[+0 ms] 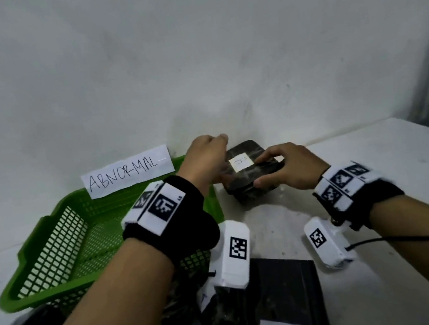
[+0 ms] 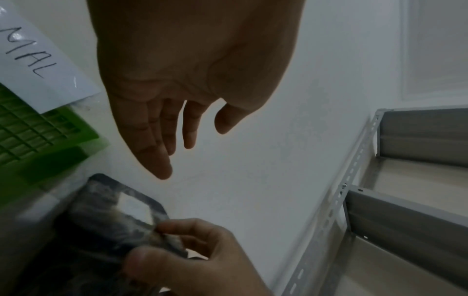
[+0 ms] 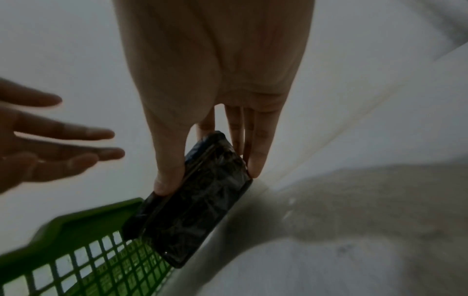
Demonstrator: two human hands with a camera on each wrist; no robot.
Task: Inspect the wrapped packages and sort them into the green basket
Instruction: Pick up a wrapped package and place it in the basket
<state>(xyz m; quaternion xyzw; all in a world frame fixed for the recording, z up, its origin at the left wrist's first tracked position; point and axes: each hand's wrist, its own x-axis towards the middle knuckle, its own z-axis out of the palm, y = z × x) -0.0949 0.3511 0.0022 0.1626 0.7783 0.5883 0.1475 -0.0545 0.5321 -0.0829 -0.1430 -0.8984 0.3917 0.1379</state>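
Near edge: more dark packages (image 1: 286,305)
Right hand (image 1: 284,168) pinches labelled package (image 1: 251,173), just right of green basket (image 1: 52,244); left hand (image 1: 207,158) open, empty, nearer basket

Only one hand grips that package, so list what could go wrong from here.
1. The right hand pinches the wrapped package by its edges alone; the glossy wrap could slip, since the left hand is open and off it.
2. It hangs beside the green basket rim and might drop outside.
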